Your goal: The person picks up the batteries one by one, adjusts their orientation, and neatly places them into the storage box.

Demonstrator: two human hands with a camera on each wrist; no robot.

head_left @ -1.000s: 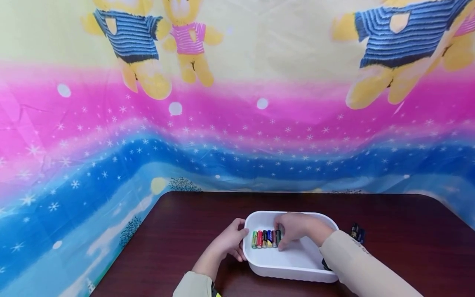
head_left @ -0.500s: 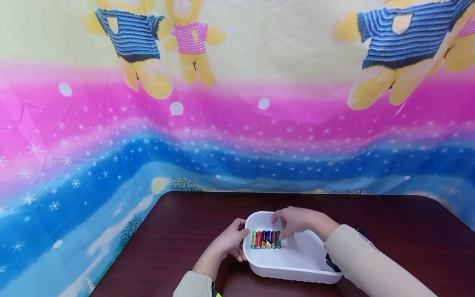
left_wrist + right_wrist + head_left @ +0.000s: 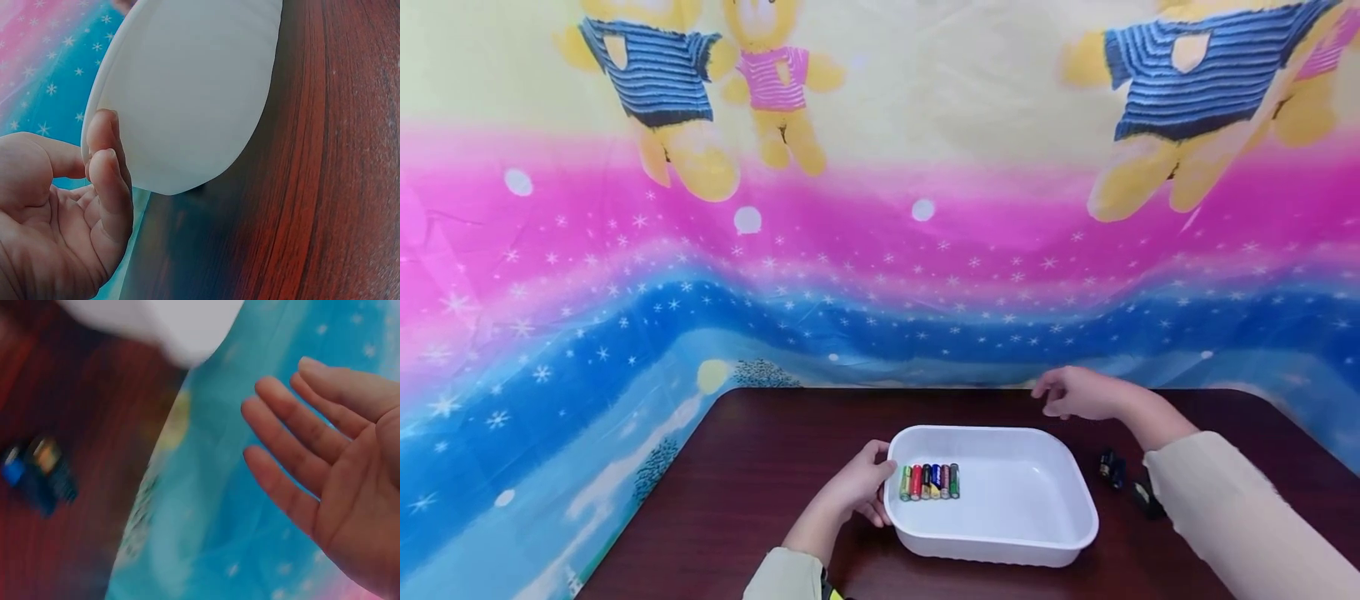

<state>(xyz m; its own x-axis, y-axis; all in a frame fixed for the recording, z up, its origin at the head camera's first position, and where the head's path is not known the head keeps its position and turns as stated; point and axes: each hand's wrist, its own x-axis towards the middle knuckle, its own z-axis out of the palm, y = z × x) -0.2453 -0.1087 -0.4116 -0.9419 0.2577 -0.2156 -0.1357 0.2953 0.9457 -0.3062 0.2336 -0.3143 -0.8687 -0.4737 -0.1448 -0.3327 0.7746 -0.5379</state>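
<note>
A white plastic tray [image 3: 985, 547] with rounded corners stands on the dark table. Along its left side, several batteries [image 3: 929, 482] in different colours lie side by side in a row. My left hand [image 3: 859, 487] holds the tray's left rim between thumb and fingers; in the left wrist view the fingers [image 3: 109, 187] press on the tray's outer wall [image 3: 194, 94]. Behind the tray's right back corner, my right hand [image 3: 1084, 394] is up in the air with nothing in it. Its fingers look loosely spread in the right wrist view, where the palm [image 3: 356, 494] shows.
A small group of dark batteries [image 3: 1111, 469] lies on the table [image 3: 805, 433] right of the tray, near the right forearm; they are blurred in the right wrist view. A patterned cloth [image 3: 880, 250] with printed bears hangs behind the table.
The right hand has left the row of batteries, risen out of the tray and moved back to the right. The left hand stays on the rim, and the batteries remain in their row.
</note>
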